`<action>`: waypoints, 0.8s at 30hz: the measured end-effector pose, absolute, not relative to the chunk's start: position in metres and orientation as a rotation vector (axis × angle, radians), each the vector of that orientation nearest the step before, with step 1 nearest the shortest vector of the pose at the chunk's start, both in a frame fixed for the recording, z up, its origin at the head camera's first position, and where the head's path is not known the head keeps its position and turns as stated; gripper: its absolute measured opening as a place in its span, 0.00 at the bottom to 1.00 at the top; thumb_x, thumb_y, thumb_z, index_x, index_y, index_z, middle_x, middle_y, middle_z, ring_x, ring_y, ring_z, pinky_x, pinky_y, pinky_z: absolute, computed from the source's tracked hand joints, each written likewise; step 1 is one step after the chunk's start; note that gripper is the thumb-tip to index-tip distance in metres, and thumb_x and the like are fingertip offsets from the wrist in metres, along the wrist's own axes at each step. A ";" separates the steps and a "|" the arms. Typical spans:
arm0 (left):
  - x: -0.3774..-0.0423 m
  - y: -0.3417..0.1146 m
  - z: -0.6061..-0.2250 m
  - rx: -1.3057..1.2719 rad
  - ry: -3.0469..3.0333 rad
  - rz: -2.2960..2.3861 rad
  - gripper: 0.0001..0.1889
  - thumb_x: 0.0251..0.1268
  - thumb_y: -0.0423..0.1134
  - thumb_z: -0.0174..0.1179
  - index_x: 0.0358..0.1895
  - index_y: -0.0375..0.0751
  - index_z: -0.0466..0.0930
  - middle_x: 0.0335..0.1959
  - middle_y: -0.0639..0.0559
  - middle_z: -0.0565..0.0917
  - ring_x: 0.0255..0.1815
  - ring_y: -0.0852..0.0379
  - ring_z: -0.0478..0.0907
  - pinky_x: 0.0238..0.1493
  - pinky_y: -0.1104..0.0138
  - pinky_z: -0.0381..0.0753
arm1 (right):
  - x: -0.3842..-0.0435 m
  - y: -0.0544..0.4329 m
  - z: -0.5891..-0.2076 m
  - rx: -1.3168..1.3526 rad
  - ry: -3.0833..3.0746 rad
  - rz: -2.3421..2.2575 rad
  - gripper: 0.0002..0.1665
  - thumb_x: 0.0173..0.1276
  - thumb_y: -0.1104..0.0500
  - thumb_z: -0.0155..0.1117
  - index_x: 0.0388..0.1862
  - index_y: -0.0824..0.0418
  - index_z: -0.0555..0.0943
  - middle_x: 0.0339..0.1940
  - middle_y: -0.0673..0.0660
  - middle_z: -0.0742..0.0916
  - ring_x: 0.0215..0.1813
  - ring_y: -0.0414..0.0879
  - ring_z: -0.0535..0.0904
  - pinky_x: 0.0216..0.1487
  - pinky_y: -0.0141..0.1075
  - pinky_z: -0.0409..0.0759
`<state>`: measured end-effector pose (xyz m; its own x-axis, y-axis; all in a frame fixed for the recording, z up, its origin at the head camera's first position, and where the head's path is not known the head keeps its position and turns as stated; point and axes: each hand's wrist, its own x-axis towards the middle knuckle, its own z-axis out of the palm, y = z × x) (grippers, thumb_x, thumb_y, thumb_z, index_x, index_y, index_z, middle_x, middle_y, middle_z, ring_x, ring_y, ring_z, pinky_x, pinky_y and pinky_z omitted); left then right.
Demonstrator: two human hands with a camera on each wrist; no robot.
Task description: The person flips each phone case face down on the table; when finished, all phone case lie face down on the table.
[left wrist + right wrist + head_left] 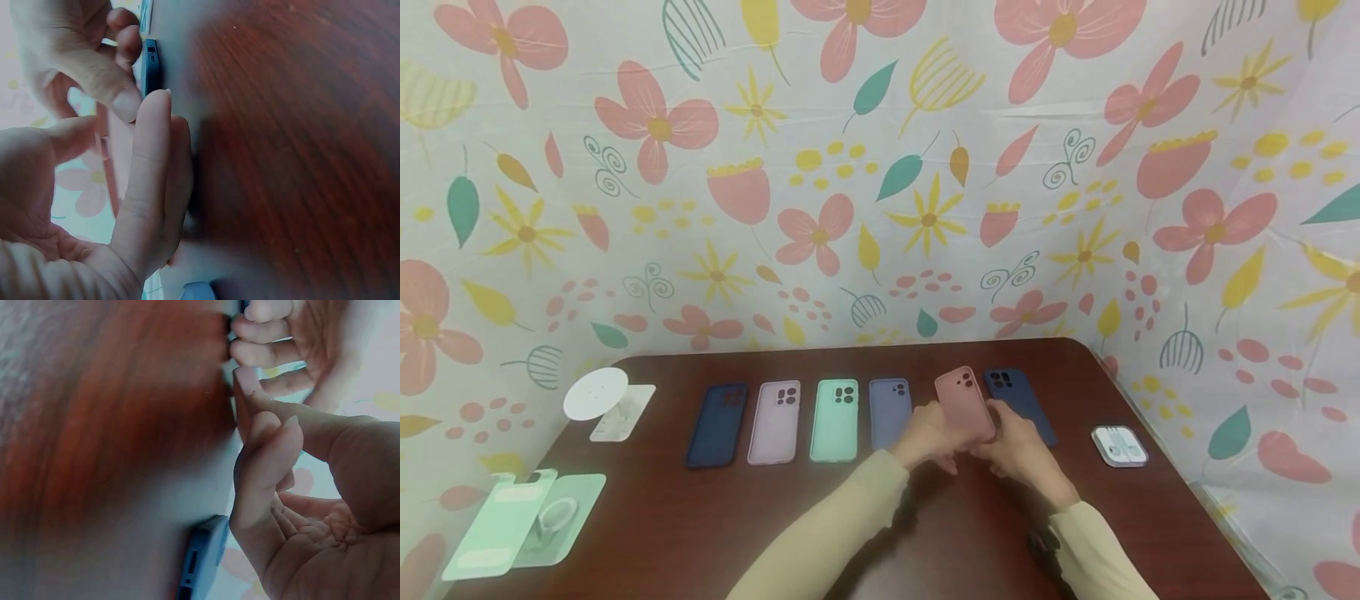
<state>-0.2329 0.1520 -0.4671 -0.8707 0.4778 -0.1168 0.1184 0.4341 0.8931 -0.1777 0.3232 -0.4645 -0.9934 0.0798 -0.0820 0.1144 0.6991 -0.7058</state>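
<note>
A pink phone case [964,402] with two camera holes is held tilted up above the table, its top leaning away. My left hand [929,437] grips its lower left edge, thumb on one side and fingers along the other. At the lower right corner my right hand [1017,447] pinches it between thumb and fingers, as the right wrist view also shows. A greyish-blue phone case [887,410] lies just beyond the left hand, partly covered by it. Behind the right hand lies a dark blue phone case [1021,402], slightly turned.
Mint green [835,423], lilac [774,425] and navy [717,427] phone cases lie in a row leftward. A white round-topped stand [597,393] and a mint folding stand [512,521] occupy the left edge. Boxed earphones [1120,446] lie right. Floral cloth [880,208] surrounds the table [970,542].
</note>
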 end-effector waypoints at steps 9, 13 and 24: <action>-0.233 0.163 -0.468 0.331 2.420 1.390 0.32 0.65 0.72 0.66 0.39 0.41 0.87 0.36 0.43 0.92 0.14 0.50 0.86 0.29 0.59 0.90 | -0.173 0.317 -0.455 0.115 2.875 -1.227 0.50 0.70 0.63 0.77 0.84 0.66 0.61 0.49 0.70 0.88 0.27 0.45 0.86 0.31 0.38 0.87; -0.237 0.163 -0.470 0.295 2.398 1.394 0.37 0.65 0.73 0.65 0.43 0.35 0.88 0.39 0.36 0.92 0.16 0.48 0.88 0.40 0.59 0.93 | -0.170 0.314 -0.452 0.078 2.881 -1.232 0.48 0.70 0.64 0.76 0.84 0.64 0.63 0.43 0.65 0.89 0.26 0.44 0.85 0.31 0.38 0.85; -0.247 0.145 -0.461 0.259 2.008 1.654 0.25 0.71 0.54 0.74 0.49 0.30 0.86 0.32 0.41 0.92 0.25 0.50 0.92 0.31 0.62 0.93 | -0.180 0.315 -0.460 0.015 2.826 -1.258 0.48 0.69 0.63 0.79 0.83 0.64 0.65 0.33 0.57 0.87 0.25 0.44 0.85 0.28 0.37 0.86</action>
